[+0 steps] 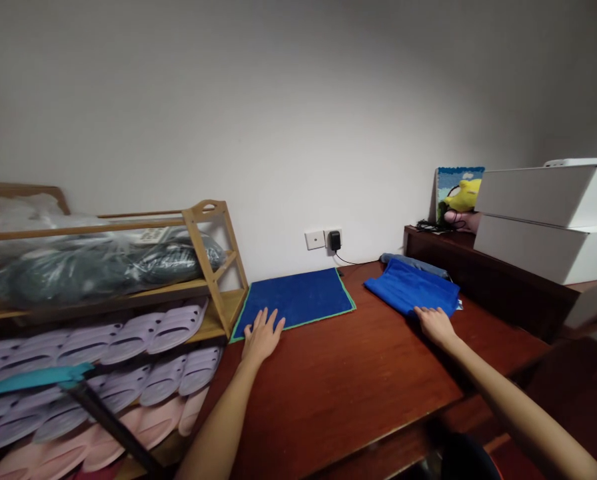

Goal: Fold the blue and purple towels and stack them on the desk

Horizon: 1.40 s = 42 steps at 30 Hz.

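Observation:
My left hand [263, 335] is open, its fingers spread over the near edge of a dark blue cloth with green trim [298, 298]. That cloth lies flat on the reddish-brown wooden table [348, 377], close to the wall. On the right, my right hand [436, 325] has its fingers curled over the near edge of a brighter blue cloth [411, 288]. This second cloth is somewhat rumpled, with a small white tag at its right corner. Behind it lies a rolled greyish-blue fabric piece [418, 265], partly covered.
A wooden rack [211, 267] holds plastic-wrapped goods [103, 263] and rows of lilac slippers [173, 330] and pink slippers [148, 427] at left. A plug [334, 241] sits in a wall socket. White boxes [528, 197] and a colourful picture [458, 190] stand on a raised ledge at right.

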Tool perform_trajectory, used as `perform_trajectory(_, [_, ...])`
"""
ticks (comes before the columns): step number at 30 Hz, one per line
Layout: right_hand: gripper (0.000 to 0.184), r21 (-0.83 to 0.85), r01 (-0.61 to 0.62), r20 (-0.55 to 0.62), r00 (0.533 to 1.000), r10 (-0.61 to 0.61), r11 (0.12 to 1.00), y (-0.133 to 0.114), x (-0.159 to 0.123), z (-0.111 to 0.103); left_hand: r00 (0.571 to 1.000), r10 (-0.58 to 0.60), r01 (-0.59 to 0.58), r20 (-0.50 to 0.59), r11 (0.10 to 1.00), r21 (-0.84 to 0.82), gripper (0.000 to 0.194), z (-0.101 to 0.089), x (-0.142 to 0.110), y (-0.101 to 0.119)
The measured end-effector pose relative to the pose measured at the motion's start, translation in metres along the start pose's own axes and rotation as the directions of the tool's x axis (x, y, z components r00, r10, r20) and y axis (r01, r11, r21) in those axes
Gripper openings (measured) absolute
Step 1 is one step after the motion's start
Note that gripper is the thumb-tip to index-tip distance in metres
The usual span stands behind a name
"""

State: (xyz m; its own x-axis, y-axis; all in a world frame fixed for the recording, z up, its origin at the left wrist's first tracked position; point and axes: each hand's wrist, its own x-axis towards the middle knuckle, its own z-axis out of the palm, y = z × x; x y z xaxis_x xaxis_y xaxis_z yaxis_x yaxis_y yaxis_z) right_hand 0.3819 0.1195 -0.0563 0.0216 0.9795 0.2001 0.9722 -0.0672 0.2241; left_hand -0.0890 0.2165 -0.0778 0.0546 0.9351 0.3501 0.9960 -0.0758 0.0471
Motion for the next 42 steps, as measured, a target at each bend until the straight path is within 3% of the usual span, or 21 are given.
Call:
perform_trajectory(8, [0.032, -0.004, 0.160, -0.024, 0.987, -0.160, 0.987, -0.024, -0.044, -0.021, 0.976, 0.175, -0.182, -0.133, 0.982, -0.045, 0.044, -0.012, -0.007, 0.012])
perform_trajectory(13, [0.030, 0.059, 0.210, -0.021, 0.978, -0.209, 0.976, -0.064, -0.092, -0.043, 0.913, 0.391, -0.404, -0.120, 0.906, -0.124, 0.037, -0.031, -0.015, 0.039])
perform_trajectory(20, [0.048, 0.283, 0.267, 0.007, 0.960, -0.280, 0.921, -0.115, -0.157, -0.066, 0.756, 0.643, -0.646, -0.122, 0.701, -0.302, 0.036, -0.073, -0.049, 0.107])
perform_trajectory(23, [0.056, 0.427, 0.329, 0.002, 0.931, -0.365, 0.842, -0.110, -0.165, -0.080, 0.678, 0.725, -0.711, -0.123, 0.604, -0.361, 0.035, -0.088, -0.073, 0.146])
perform_trajectory(26, [0.056, 0.662, 0.309, -0.018, 0.917, -0.398, 0.682, -0.084, -0.147, -0.088, 0.633, 0.767, -0.739, -0.102, 0.559, -0.376, 0.034, -0.091, -0.096, 0.187])
perform_trajectory(28, [0.047, 0.748, 0.260, -0.062, 0.943, -0.326, 0.611, -0.062, -0.124, -0.079, 0.650, 0.755, -0.727, -0.084, 0.586, -0.357, 0.035, -0.087, -0.106, 0.212])
perform_trajectory(29, [0.049, 0.747, 0.233, -0.093, 0.964, -0.249, 0.623, -0.053, -0.112, -0.070, 0.669, 0.740, -0.713, -0.077, 0.608, -0.350, 0.038, -0.083, -0.109, 0.223])
perform_trajectory(31, [0.057, 0.688, 0.183, -0.117, 0.983, -0.142, 0.702, -0.038, -0.091, -0.045, 0.706, 0.707, -0.673, -0.045, 0.650, -0.353, 0.048, -0.074, -0.111, 0.239])
perform_trajectory(33, [0.063, 0.602, 0.165, -0.067, 0.985, -0.157, 0.782, -0.030, -0.078, -0.021, 0.727, 0.686, -0.628, 0.031, 0.683, -0.373, 0.060, -0.065, -0.110, 0.246])
perform_trajectory(36, [0.064, 0.488, 0.177, 0.018, 0.977, -0.213, 0.855, -0.027, -0.075, 0.000, 0.728, 0.672, -0.586, 0.133, 0.712, -0.386, 0.063, -0.059, -0.107, 0.237])
perform_trajectory(42, [0.063, 0.438, 0.188, 0.033, 0.974, -0.225, 0.879, -0.029, -0.079, -0.003, 0.775, 0.613, -0.540, 0.157, 0.770, -0.339, 0.057, -0.081, -0.114, 0.181])
